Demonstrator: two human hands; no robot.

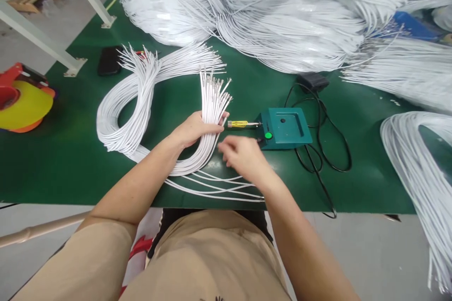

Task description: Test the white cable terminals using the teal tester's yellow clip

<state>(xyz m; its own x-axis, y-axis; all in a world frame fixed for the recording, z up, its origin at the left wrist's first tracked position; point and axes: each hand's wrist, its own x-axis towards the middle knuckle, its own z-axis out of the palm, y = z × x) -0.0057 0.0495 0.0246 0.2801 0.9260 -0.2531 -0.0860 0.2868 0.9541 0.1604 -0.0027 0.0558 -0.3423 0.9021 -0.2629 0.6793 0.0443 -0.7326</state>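
My left hand point(203, 127) is wrapped round a bundle of white cables point(212, 103), thumb across the front. The cable ends fan out upward above the hand, and the bundle curves down and left on the table. Just right of it, my right hand point(240, 155) has its fingers curled in, slightly blurred; whether anything thin is between them is hidden. Beyond that hand sits a teal device point(287, 127) with a green button point(269, 136). A yellow-labelled piece point(239, 124) sticks out from its left side toward the bundle. Several loose cables point(219, 188) lie below the hands.
A looped cable bundle point(113, 122) lies at left, near a dark object point(108, 61). Large cable piles point(282, 19) cover the back. Another bundle point(409, 150) hangs over the right front edge. A black adapter point(312, 82) and cords lie behind the device. A tape dispenser point(24, 99) is far left.
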